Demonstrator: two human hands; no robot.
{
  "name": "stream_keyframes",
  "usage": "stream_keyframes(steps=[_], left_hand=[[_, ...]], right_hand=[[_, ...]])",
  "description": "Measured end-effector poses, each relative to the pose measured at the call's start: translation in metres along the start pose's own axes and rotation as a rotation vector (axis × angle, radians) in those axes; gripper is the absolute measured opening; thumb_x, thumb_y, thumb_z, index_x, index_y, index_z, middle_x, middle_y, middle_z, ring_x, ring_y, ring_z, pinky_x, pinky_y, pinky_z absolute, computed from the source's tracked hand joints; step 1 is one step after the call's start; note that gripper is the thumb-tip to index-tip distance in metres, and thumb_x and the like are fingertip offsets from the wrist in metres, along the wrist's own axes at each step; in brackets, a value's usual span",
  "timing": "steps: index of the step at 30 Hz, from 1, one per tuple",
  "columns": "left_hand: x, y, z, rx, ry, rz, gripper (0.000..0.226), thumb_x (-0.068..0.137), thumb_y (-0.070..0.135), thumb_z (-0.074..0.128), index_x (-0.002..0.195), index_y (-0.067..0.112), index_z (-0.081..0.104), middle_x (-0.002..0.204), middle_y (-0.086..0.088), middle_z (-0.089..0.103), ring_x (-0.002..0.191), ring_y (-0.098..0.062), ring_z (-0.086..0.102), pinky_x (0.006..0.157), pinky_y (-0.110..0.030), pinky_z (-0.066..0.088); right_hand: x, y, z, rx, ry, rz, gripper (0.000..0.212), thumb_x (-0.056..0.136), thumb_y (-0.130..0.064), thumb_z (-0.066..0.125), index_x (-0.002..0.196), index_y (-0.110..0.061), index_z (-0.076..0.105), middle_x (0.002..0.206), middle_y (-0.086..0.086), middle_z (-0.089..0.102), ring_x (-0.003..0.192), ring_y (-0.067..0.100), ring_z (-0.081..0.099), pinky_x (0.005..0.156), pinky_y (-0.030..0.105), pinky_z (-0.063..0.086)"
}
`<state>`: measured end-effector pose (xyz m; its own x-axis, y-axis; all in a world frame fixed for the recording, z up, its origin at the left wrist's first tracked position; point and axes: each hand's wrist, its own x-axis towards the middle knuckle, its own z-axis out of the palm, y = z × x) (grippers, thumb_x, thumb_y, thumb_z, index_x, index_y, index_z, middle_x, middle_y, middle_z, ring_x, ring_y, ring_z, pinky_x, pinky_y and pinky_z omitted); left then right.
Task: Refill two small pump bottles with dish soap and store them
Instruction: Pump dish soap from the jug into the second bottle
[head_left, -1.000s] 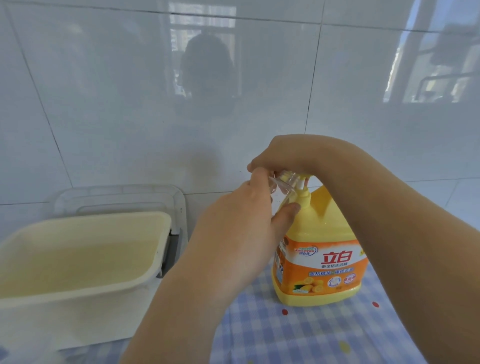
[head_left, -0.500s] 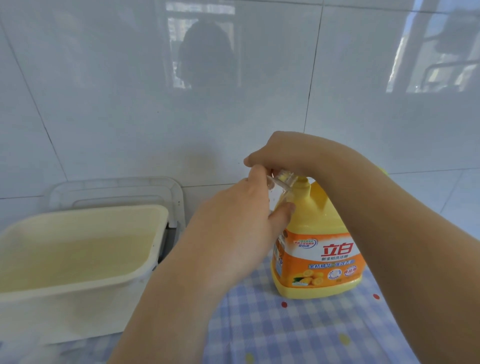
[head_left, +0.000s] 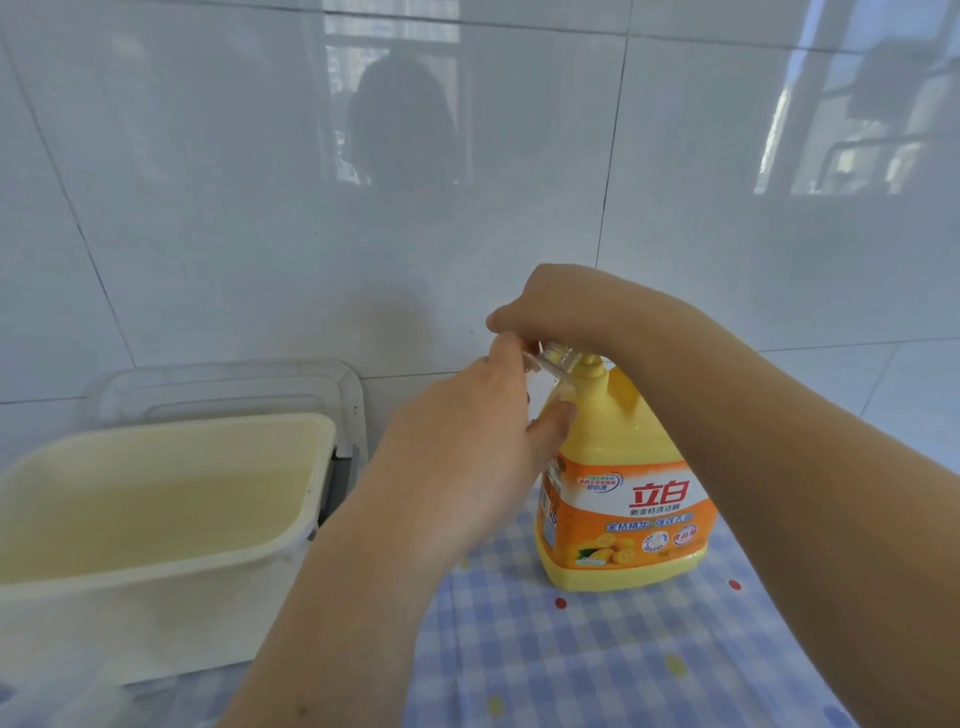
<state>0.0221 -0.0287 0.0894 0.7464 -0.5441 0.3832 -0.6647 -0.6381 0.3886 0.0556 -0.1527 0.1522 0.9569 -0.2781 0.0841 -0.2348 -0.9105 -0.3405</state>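
A big yellow dish soap jug (head_left: 631, 499) with an orange label stands on the blue checked cloth. My left hand (head_left: 483, 441) grips a small clear bottle (head_left: 553, 366), tilted with its open neck up against the jug's yellow pump spout. Only the neck and a bit of the shoulder of the small bottle show past my fingers. My right hand (head_left: 561, 306) lies on top of the jug's pump head, fingers curled over it. The pump head itself is hidden under that hand.
A cream plastic tub (head_left: 171, 519) sits at the left, with a clear plastic lid or tray (head_left: 228, 387) leaning behind it against the white tiled wall (head_left: 260, 208). The checked cloth (head_left: 571, 665) covers the counter in front.
Both hands, the small bottle and the jug keep the same pose together. The camera view drifted slightly, nothing else moved.
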Motion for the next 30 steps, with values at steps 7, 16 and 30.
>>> stream_keyframes(steps=[7,16,30], left_hand=[[0.0,0.002,-0.003,-0.03,0.053,-0.001,0.038,0.093,0.057,0.039,0.12,0.031,0.04,0.11,0.015,0.058,0.091,-0.008,0.059,0.069,-0.026,0.046],[0.001,0.002,-0.003,-0.044,0.07,0.004,0.037,0.092,0.057,0.042,0.119,0.032,0.041,0.113,0.017,0.058,0.095,-0.007,0.059,0.069,-0.024,0.042],[0.002,-0.002,0.001,-0.033,0.013,0.024,0.035,0.092,0.055,0.045,0.116,0.031,0.04,0.101,0.017,0.055,0.08,-0.002,0.049,0.061,-0.013,0.036]], right_hand=[[0.0,-0.001,-0.01,-0.063,0.049,0.024,0.029,0.088,-0.028,0.049,0.066,-0.013,0.061,0.058,-0.002,0.06,0.05,0.018,0.058,0.047,0.022,0.037],[-0.001,-0.002,-0.013,-0.038,-0.01,0.024,0.025,0.091,-0.026,0.048,0.074,-0.012,0.06,0.063,0.0,0.062,0.054,0.021,0.063,0.046,0.022,0.042],[0.0,0.005,-0.003,0.041,-0.056,-0.003,0.033,0.093,-0.036,0.052,0.068,-0.015,0.058,0.064,-0.004,0.053,0.055,0.012,0.05,0.048,0.025,0.033]])
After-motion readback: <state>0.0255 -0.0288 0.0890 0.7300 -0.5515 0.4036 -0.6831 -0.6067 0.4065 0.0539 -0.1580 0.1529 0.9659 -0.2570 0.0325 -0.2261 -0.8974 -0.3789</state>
